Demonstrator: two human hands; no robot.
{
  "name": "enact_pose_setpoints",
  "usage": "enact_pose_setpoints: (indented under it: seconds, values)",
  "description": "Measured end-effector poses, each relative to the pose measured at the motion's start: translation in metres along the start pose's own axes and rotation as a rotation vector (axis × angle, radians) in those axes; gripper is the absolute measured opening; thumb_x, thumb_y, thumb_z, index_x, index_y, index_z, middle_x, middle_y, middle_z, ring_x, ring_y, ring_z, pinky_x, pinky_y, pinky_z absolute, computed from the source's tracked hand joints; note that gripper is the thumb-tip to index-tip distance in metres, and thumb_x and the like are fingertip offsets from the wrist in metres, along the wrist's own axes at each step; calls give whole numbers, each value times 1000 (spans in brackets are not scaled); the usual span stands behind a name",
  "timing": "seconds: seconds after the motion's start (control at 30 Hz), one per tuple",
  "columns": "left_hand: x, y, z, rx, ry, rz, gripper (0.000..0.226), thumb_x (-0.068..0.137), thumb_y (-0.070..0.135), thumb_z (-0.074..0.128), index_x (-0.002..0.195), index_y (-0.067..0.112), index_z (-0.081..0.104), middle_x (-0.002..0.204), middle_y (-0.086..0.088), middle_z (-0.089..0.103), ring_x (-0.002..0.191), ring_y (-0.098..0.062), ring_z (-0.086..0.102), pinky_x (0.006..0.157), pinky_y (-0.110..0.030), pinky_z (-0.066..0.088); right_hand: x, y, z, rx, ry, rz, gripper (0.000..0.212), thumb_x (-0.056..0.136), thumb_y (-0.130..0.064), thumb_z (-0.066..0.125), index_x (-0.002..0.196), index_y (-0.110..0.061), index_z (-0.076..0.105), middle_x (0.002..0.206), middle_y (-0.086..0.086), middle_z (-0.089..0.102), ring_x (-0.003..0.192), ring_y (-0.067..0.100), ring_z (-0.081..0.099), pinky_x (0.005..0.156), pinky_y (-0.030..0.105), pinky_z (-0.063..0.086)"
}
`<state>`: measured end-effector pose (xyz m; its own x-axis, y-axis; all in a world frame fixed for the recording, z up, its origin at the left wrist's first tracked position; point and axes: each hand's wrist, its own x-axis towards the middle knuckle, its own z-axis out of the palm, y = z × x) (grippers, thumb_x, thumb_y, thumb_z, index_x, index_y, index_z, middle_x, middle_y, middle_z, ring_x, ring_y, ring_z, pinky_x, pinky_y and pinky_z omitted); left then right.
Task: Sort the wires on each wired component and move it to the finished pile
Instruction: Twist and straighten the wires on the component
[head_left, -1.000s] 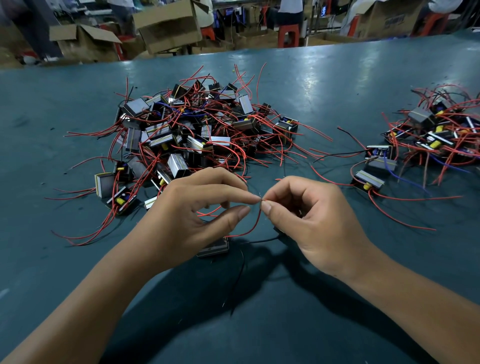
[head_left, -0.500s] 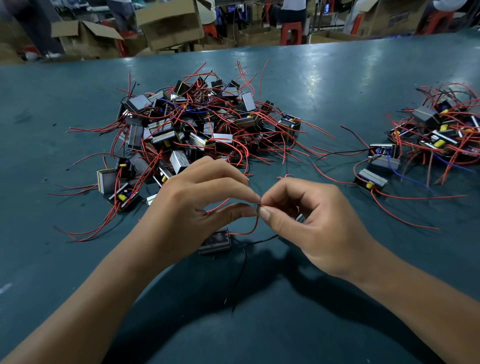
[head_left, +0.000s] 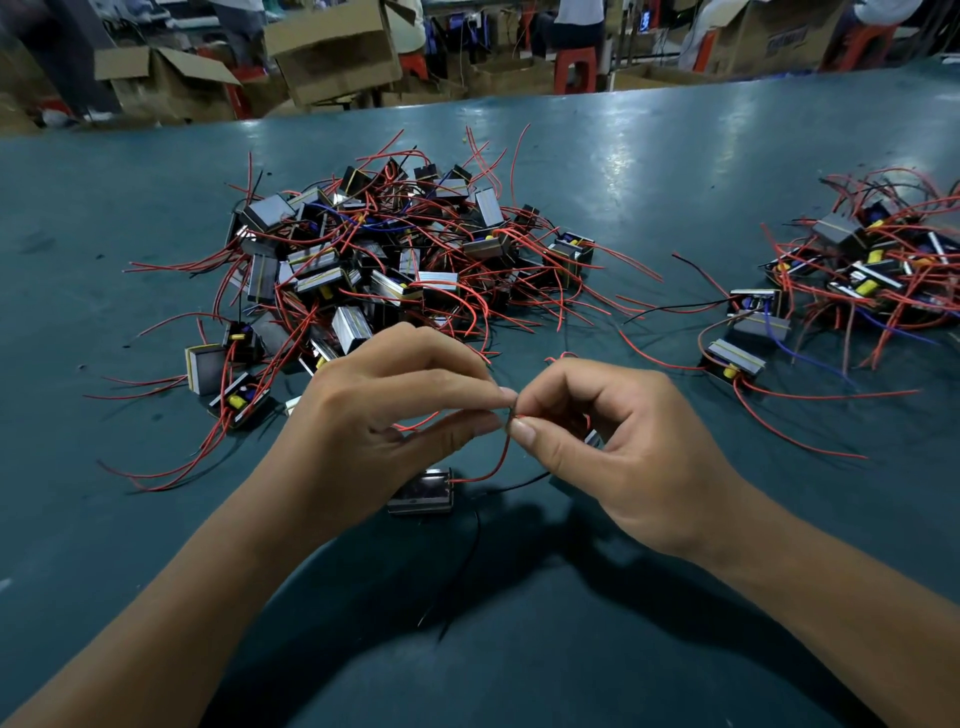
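Your left hand (head_left: 384, 415) and right hand (head_left: 618, 447) meet fingertip to fingertip above the table (head_left: 649, 171), both pinching the end of one red wire (head_left: 501, 457) between thumb and forefinger. That wire curves down to a small wired part (head_left: 422, 491) lying flat on the table just below your left hand; a black wire (head_left: 470, 551) trails from it toward you. The big tangled pile (head_left: 395, 260) of parts sits just beyond your hands, and a smaller pile (head_left: 872, 270) lies well apart to your right.
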<state>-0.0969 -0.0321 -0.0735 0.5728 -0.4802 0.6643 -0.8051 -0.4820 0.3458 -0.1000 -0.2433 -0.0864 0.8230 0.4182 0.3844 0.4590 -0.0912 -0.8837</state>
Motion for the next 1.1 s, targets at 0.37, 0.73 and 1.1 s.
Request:
enact_pose_setpoints:
  seconds: [0.37,0.73,1.1]
  values:
    - [-1,-3,-2,130,-7,77,11,91,13,72,98,8,79,97,-4,69,81,-26,61,71,-33,47,0,1,-1,46,-59,6,12,88,-15,67,80,-24,64,66,-8,54,60,5,45,56,24,39]
    - [-3,0,0,88,8,90,8,96,18,68,104,18,70,99,-2,64,83,-24,61,71,-35,47,0,3,-3,44,-70,7,8,87,-15,67,81,-19,64,68,-5,57,62,4,47,58,25,41]
    - [-2,-1,-3,230,-70,178,7,103,18,55,102,19,62,94,-6,63,77,-27,53,64,-40,42,-1,2,-4,13,-121,2,6,89,-17,66,83,-14,65,70,9,58,62,12,47,59,33,42]
